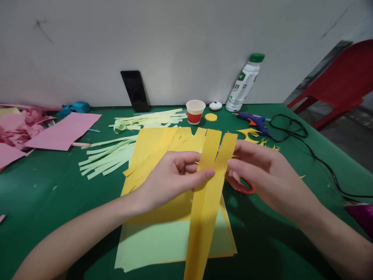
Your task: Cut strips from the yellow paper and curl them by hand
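Note:
A long strip of yellow paper point(201, 217) hangs upright in front of me, with a slit running down from its top edge. My left hand point(175, 175) pinches it, thumb on the front face and fingers behind. At the strip's right edge is my right hand point(262, 171), its fingers curled around scissors with a red handle point(247, 188). The blades are mostly hidden behind the paper; a small glint shows in the slit. Beneath both hands lie cut yellow sheets point(163, 210) on top of pale green sheets point(157, 245).
Fringed green paper point(110, 155) lies left, with pink paper point(64, 130) farther out. Along the wall stand a phone point(135, 91), paper cup point(195, 112) and leaning bottle point(244, 85). A glue gun point(255, 121) with black cord and yellow scraps point(249, 134) lie right.

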The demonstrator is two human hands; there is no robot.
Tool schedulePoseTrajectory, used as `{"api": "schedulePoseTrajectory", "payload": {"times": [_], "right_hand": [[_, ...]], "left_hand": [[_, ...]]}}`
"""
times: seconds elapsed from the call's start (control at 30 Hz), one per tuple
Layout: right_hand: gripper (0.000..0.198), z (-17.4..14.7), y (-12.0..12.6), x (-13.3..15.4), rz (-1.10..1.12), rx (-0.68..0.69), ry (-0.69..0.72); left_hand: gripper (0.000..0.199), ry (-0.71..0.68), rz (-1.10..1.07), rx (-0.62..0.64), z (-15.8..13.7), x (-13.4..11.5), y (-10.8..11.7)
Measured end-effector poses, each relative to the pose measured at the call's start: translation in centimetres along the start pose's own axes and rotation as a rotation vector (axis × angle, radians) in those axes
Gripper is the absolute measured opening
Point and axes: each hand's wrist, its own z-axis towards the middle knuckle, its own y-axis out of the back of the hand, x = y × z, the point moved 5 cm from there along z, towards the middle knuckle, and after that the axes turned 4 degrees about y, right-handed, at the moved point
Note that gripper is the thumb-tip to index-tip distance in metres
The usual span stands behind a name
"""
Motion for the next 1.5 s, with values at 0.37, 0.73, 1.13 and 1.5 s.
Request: {"api": "schedulePoseTrajectory", "payload": {"times": [0.37,0.73,1.13,1.5], "right_hand": [[0.017,0.6,1.4,-1.1,0.023,-0.181,-0.093],[0.02,1.8,1.9,-1.9,0.078,-0.018,-0.218],[0.02,-0.4,-1.0,-1.4,0.003,0.191,-0.177],[0.013,-0.4,-1.9,-0.4,0.028,0.176,-0.112]], "left_hand": [[0.03,-0.208,0.199,0.088,-0.4,-0.7,-1.6],[0.022,-0.174,0.223,0.417,0.0,0.4,-2.3],[0.033,-0.391,0.227,0.087,-0.8,-1.2,-1.1],[0.035,-0.47,0.24,0.152,-1.2,-1.3,-1.6]]}}
